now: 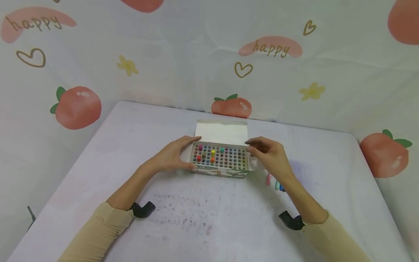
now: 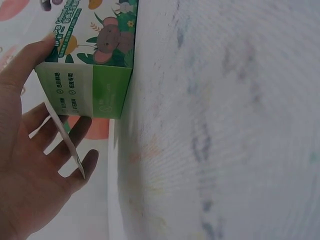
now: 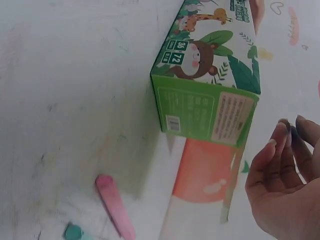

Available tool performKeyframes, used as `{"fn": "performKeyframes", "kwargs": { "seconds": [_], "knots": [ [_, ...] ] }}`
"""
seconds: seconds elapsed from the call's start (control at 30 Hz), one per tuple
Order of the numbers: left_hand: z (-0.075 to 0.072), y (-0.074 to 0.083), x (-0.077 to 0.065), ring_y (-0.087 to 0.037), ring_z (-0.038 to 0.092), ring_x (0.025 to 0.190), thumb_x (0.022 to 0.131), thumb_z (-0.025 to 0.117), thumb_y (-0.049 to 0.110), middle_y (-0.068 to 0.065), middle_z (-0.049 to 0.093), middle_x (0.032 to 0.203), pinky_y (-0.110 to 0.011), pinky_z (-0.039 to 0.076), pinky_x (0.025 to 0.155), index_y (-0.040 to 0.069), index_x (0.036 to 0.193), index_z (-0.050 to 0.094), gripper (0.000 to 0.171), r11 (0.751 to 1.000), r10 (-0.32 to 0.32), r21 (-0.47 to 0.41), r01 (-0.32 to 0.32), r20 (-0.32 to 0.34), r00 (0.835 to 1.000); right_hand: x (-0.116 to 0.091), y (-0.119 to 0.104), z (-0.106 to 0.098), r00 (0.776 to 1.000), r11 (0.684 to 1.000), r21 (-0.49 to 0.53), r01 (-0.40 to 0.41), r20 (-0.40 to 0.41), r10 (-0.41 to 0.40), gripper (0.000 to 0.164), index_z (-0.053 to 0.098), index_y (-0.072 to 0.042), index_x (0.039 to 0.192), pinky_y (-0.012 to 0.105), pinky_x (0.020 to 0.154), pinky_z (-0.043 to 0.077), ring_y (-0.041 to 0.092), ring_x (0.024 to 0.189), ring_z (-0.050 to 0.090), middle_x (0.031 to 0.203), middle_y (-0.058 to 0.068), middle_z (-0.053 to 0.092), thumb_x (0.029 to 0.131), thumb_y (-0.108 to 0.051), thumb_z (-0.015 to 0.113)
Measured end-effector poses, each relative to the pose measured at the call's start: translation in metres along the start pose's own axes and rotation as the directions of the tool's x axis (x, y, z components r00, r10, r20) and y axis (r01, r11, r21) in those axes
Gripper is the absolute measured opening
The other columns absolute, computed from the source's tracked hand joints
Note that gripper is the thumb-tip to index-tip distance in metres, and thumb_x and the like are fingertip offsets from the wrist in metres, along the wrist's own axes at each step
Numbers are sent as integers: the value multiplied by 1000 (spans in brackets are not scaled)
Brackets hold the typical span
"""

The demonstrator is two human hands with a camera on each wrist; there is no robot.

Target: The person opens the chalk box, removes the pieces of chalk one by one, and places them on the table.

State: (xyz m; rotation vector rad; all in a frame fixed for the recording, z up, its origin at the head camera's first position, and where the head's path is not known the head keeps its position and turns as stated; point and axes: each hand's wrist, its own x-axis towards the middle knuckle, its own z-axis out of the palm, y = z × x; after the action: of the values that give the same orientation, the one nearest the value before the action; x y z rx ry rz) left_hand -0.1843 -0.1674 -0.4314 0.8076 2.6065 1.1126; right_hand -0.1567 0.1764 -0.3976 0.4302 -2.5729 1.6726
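A chalk box (image 1: 219,171) stands on the table with its lid (image 1: 222,131) folded back. Several coloured chalk sticks poke up from its grid of holes, among them a yellow chalk (image 1: 213,152) and a red chalk (image 1: 198,158). My left hand (image 1: 171,154) grips the box's left end, thumb at the front edge and index finger at the back; an end flap (image 2: 64,137) lies against its other fingers. Over the right end hovers my right hand (image 1: 270,154), its fingers loosely bent. Dark smudges mark its fingertips (image 3: 294,132), and no chalk shows between them.
To the right of the box, partly under my right forearm, lie a pink chalk (image 1: 268,179), a pale green chalk (image 1: 277,185) and a blue chalk (image 1: 282,187). Chalk smears cover the white table (image 1: 183,233). A printed cloth (image 1: 183,47) hangs behind it.
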Motion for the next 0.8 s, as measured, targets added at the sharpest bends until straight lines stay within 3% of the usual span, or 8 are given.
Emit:
{"fn": "performKeyframes", "kwargs": {
  "seconds": [0.43, 0.67, 0.8],
  "knots": [
    [1, 3, -1, -24, 47, 128, 73, 90, 32, -5, 51, 140, -51, 38, 106, 19, 154, 38, 97, 1000, -13, 9, 13, -4, 1000, 12, -5, 27, 998, 999, 39, 2, 56, -4, 24, 68, 5, 116, 28, 75, 56, 43, 86, 67, 102, 20, 69, 92, -1, 68],
    [0, 4, -1, -24, 48, 127, 72, 90, 32, -6, 51, 140, -50, 38, 106, 19, 154, 38, 97, 1000, -21, 8, 21, -4, 1000, 15, -7, 37, 996, 1000, 14, 7, 93, -9, 22, 71, -5, 113, 24, 74, 55, 27, 87, 70, 103, 11, 72, 91, -9, 72],
    [0, 3, 0, -23, 48, 126, 72, 90, 32, -5, 52, 139, -50, 39, 105, 18, 154, 38, 97, 1000, -15, 12, 15, -6, 1000, 16, -6, 42, 995, 999, -26, 25, 101, -22, 20, 73, -10, 111, 27, 73, 56, 20, 84, 71, 100, 5, 73, 91, -15, 74]
  ]
}}
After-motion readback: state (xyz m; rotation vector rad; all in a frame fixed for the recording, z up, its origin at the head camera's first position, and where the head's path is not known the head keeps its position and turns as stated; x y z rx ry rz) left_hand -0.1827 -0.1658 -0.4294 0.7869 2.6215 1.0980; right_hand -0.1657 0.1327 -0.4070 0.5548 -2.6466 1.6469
